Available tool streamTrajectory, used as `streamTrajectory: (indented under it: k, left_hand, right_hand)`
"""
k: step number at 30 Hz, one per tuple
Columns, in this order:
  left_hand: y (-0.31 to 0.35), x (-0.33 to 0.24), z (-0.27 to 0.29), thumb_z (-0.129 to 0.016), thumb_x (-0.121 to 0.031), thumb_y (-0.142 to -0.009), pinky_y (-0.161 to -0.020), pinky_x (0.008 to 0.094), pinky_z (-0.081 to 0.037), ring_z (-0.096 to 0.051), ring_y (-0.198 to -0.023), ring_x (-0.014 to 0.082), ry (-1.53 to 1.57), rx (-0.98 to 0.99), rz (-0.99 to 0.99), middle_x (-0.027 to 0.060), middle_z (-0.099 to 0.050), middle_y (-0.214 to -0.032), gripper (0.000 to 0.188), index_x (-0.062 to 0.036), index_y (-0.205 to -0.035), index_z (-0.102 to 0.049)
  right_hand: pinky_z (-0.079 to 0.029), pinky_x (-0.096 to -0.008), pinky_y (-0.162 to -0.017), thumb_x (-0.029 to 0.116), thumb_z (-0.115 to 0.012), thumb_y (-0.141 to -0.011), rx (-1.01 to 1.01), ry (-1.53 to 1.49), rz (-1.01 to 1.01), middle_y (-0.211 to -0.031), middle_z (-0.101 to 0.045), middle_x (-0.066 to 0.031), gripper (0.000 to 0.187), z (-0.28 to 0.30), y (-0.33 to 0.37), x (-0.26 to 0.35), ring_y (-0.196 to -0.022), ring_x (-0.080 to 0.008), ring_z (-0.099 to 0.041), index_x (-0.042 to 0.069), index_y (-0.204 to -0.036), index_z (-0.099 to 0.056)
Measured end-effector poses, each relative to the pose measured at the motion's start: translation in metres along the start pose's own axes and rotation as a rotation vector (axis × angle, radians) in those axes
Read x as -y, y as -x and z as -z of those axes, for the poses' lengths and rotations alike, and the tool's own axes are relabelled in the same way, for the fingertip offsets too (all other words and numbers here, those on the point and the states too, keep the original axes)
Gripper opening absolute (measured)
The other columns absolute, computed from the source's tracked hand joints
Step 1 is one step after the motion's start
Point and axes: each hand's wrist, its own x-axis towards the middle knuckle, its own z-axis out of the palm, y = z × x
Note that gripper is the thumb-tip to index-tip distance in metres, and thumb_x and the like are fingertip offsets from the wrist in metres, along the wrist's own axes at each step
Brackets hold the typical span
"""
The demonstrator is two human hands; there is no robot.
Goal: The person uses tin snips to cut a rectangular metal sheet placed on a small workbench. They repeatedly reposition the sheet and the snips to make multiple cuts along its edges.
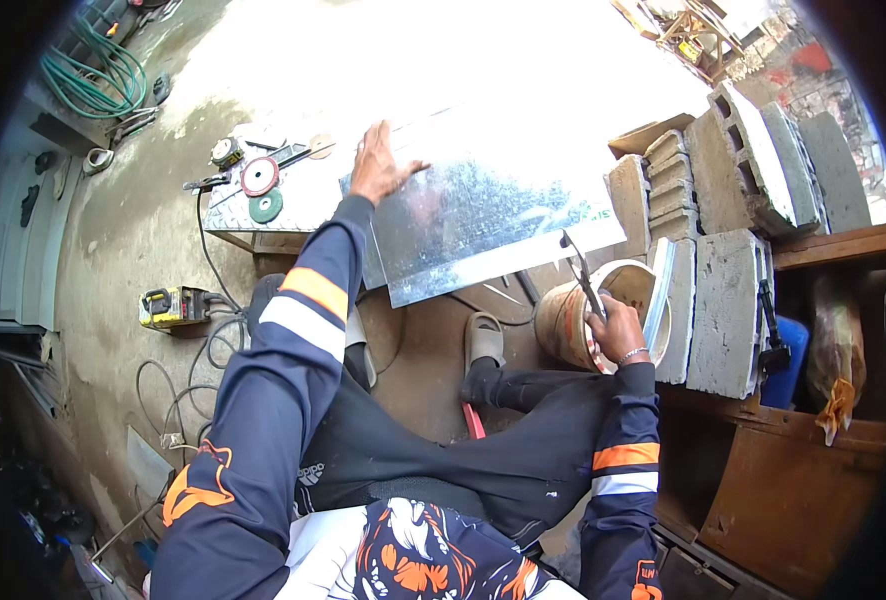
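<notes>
A shiny galvanized metal sheet (483, 215) lies in front of me, its near edge and right corner overhanging toward my knees. My left hand (383, 168) rests at its upper left part, fingers spread, with nothing held. At the sheet's right corner, my right hand (618, 330) grips dark metal tin snips (585, 275) by the handles. Their jaws point up and away, close to the sheet's near right edge; whether they touch it I cannot tell. A round bucket (561, 322) stands just behind and below the right hand, with a pale strip leaning out of it.
Left of the sheet lie a tape measure (226, 152), a red-rimmed disc (260, 176) and a green disc (266, 206). A yellow and black machine (173, 307) with looping cables sits on the floor. Concrete blocks (728, 310) are stacked at right. A green hose (88, 80) hangs far left.
</notes>
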Motion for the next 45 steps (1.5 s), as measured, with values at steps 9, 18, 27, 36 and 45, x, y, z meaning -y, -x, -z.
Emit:
streamTrajectory:
  k: [9,18,27,36,45]
  left_hand:
    - [-0.143,0.025,-0.019,-0.082,-0.069,-0.056,-0.109,0.0391,-0.039,-0.045,-0.132,0.0366,0.047,0.332,0.015,0.0281,-0.047,-0.139,0.126,0.0055,-0.145,-0.032]
    - [-0.058,-0.030,0.059,-0.081,-0.046,-0.076,-0.068,0.0253,-0.046,-0.059,-0.075,0.0095,0.501,0.319,0.343,0.0020,-0.067,-0.084,0.050,-0.0027,-0.098,-0.071]
    - [-0.014,-0.109,0.204,-0.076,-0.051,-0.081,-0.060,0.0235,-0.045,-0.055,-0.067,0.0061,0.340,0.133,0.157,-0.0024,-0.061,-0.076,0.051,-0.0024,-0.094,-0.068]
    - [-0.017,-0.162,0.353,-0.071,-0.066,-0.075,-0.066,0.0294,-0.050,-0.064,-0.075,0.0128,-0.015,0.061,-0.140,0.0048,-0.067,-0.084,0.070,-0.0007,-0.101,-0.069]
    - [0.039,-0.070,0.380,-0.074,-0.060,-0.077,-0.063,0.0315,-0.048,-0.061,-0.070,0.0150,0.108,0.000,0.167,0.0062,-0.067,-0.081,0.062,-0.0016,-0.098,-0.070]
  right_hand:
    - [-0.048,-0.0490,-0.072,0.012,-0.068,-0.080,-0.108,-0.009,0.150,-0.080,-0.063,-0.0251,0.025,0.035,-0.028,0.004,-0.081,-0.0436,-0.062,0.002,-0.102,-0.061]
    - [-0.048,-0.0452,-0.071,0.012,-0.072,-0.080,-0.060,0.116,0.236,-0.087,-0.065,-0.0197,0.039,0.102,-0.008,-0.012,-0.083,-0.0394,-0.063,0.004,-0.115,-0.057]
    - [-0.047,-0.0383,-0.064,0.013,-0.074,-0.081,-0.004,0.108,0.242,-0.074,-0.061,-0.0174,0.031,0.212,0.045,0.035,-0.067,-0.0323,-0.060,0.003,-0.108,-0.064]
    - [-0.046,-0.0356,-0.060,0.017,-0.073,-0.084,-0.103,-0.111,0.406,-0.069,-0.058,-0.0132,0.030,0.177,0.086,0.075,-0.061,-0.0256,-0.058,0.002,-0.108,-0.064]
    - [-0.037,-0.0382,-0.052,0.039,-0.066,-0.091,-0.011,0.053,0.581,-0.056,-0.043,-0.0108,0.041,0.168,-0.010,0.115,-0.052,-0.0204,-0.043,-0.001,-0.084,-0.060]
